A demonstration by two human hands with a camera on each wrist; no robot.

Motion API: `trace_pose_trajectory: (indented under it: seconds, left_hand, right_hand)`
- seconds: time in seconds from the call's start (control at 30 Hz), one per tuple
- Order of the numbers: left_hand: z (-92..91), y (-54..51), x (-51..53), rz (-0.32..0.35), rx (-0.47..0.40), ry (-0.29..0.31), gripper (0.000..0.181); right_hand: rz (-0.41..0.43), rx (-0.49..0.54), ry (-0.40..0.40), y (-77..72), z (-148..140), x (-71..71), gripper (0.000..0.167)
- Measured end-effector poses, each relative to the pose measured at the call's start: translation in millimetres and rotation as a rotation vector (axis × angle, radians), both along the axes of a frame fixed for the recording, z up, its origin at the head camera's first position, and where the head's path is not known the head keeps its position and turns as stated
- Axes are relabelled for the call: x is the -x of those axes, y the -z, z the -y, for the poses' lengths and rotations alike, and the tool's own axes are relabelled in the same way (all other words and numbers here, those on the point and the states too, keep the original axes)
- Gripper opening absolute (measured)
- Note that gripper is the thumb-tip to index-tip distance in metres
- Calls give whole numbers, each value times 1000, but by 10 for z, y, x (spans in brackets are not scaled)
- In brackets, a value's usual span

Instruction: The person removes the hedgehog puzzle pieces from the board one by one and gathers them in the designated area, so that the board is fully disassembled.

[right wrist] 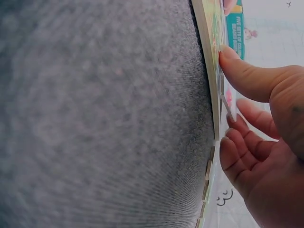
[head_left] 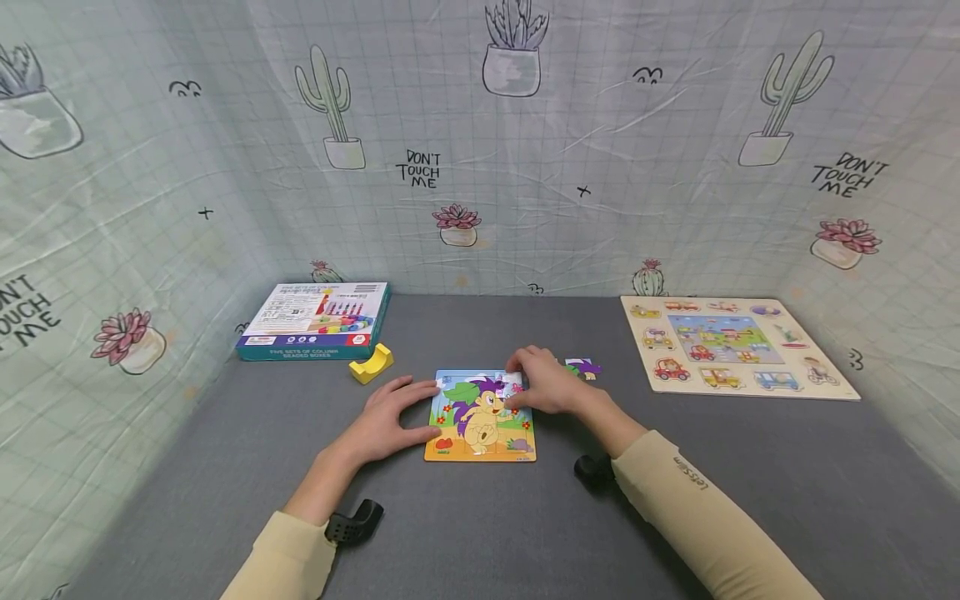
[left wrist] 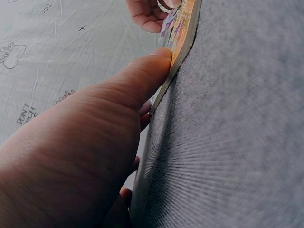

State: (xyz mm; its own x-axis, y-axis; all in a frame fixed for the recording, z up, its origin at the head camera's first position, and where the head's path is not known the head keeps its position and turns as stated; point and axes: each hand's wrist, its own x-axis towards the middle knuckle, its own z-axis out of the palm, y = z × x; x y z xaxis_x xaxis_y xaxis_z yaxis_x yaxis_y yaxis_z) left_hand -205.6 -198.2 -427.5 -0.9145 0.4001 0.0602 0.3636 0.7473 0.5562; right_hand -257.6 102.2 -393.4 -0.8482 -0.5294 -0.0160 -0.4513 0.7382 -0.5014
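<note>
Apparently set in a makeshift tabletop booth (head_left: 202, 283): curtained beyond the left hand (head_left: 392, 419) and right hand (head_left: 551, 383) by creased, cactus-print sheeting (head_left: 532, 221), covered beneath them in grey fabric (head_left: 480, 533), and furnished with a printed toy box (head_left: 315, 321) past the left, a vehicle puzzle (head_left: 726, 343) past the right.

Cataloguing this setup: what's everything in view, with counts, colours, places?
Hedgehog puzzle: one, multicoloured, centre
Tilted piece: one, white-pink, puzzle's upper right
Loose pieces: several, mixed colours, right of puzzle
Vehicle board: one, cream, back right
Box: one, teal-white, back left
Curved block: one, yellow, near box
Table: one, grey, underneath
Printed fabric: count unclear, pale, around table
Wrist devices: two, black, foreground
Sleeves: two, beige, foreground
Left hand: one, at puzzle's left edge
Right hand: one, holding tilted piece
</note>
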Motion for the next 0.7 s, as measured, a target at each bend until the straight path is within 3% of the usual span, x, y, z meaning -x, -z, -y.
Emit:
trace_pose_trajectory:
  seconds: [0.23, 0.7]
  left_hand:
    - [-1, -2, -2, -2, -2, 5, 68]
    - [11, 29, 19, -9, 11, 11, 68]
  right_hand:
    - [-40, 15, 8, 15, -8, -24, 53]
    - [-38, 133, -37, -32, -54, -68, 33]
